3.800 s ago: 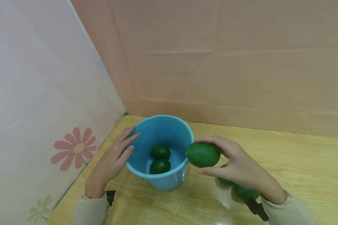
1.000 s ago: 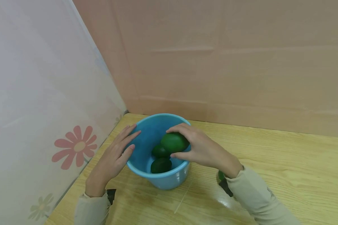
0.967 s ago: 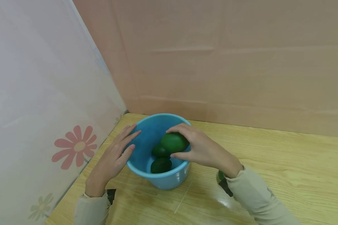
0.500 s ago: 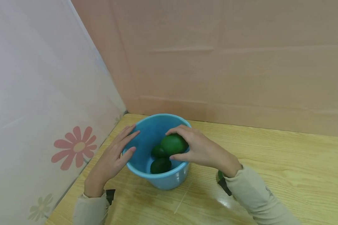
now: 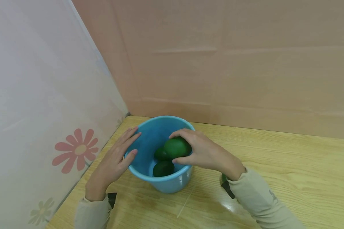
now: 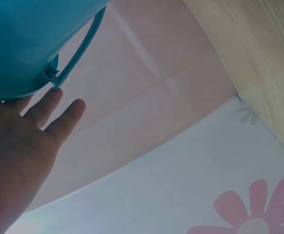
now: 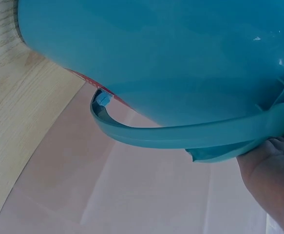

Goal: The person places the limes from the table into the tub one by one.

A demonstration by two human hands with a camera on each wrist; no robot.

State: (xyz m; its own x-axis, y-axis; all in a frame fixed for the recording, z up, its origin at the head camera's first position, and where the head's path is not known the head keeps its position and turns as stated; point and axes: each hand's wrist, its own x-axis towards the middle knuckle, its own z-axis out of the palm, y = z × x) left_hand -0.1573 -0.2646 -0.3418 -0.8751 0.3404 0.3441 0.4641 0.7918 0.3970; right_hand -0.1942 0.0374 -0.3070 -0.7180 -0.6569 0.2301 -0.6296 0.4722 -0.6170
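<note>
A light blue bucket [image 5: 172, 183] stands upright on the table in the head view. My right hand [image 5: 202, 149] reaches over its right rim and grips a smooth green oval fruit [image 5: 176, 148] between thumb and fingers, inside the bucket's mouth. Two darker green fruits [image 5: 163, 168] lie at the bottom, the farther one partly covered by the held fruit. My left hand [image 5: 114, 160] rests against the left rim, fingers fairly straight and spread. In the right wrist view the bucket's wall and handle [image 7: 180, 136] hide the fruit and most of that hand.
Another green fruit [image 5: 224, 179] shows only in part beside my right cuff on the wooden table [image 5: 304, 168]. A flowered white wall covering [image 5: 46, 95] borders the left edge, and a pinkish sheet [image 5: 246, 63] hangs behind.
My right hand has carried the green fruit leftward from outside the bucket into its mouth. In the last second it has sunk only slightly. My left hand stays at the rim.
</note>
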